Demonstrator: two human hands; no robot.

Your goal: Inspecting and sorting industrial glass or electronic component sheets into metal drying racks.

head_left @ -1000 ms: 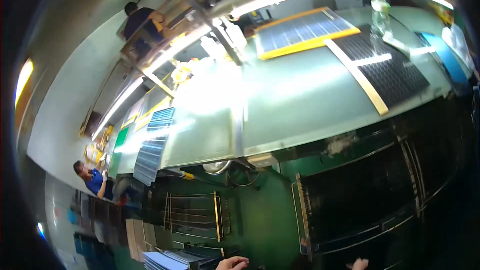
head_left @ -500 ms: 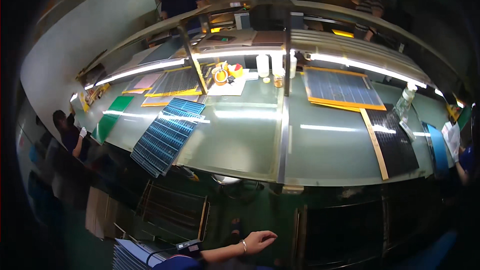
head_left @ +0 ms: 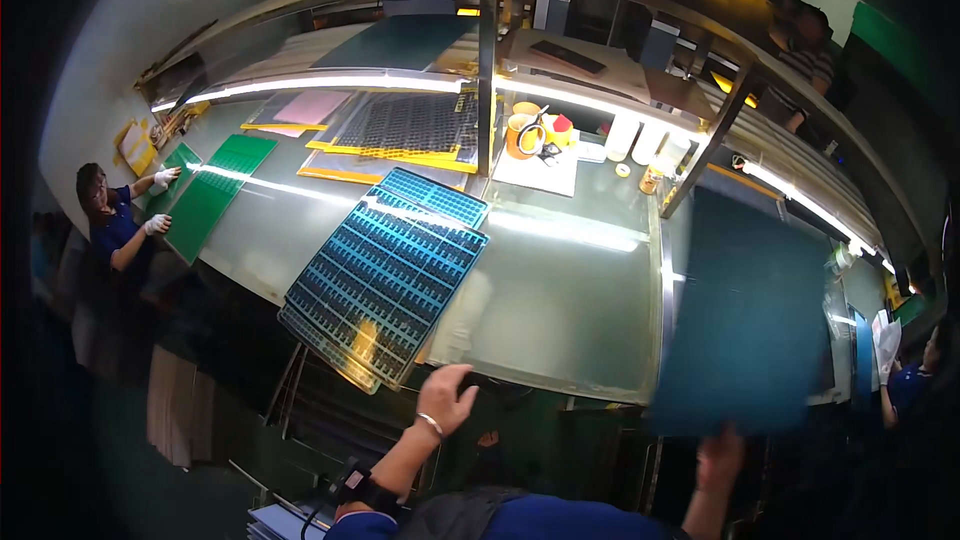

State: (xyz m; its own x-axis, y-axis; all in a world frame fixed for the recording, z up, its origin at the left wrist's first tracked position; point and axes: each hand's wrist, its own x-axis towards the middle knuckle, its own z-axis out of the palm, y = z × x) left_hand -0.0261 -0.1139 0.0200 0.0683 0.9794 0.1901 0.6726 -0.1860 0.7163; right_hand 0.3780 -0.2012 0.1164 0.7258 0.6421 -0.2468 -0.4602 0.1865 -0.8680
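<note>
My left hand (head_left: 447, 400), with a bracelet at its wrist, reaches toward the table's front edge. Its fingers are apart and hold nothing. Just beyond it lie overlapping blue panels (head_left: 385, 275) with rows of dark cut-outs, their near corner jutting over the table edge. At the right, my right hand (head_left: 722, 458) is at the lower edge of a large plain blue-green panel (head_left: 745, 320) and grips it there. Both this hand and the panel are smeared by motion. The panel hides much of the right part of the table.
On the glossy table (head_left: 560, 310), orange tape rolls (head_left: 524, 135) and white bottles (head_left: 648, 143) stand under a lit shelf (head_left: 330, 82). A gloved co-worker (head_left: 118, 225) handles green panels (head_left: 222, 190) at far left. Another person (head_left: 910, 380) stands at far right.
My left hand has moved up and left toward the blue panels, its fingers spreading. My right hand has come into view with the blue-green panel. The whole view has shifted.
</note>
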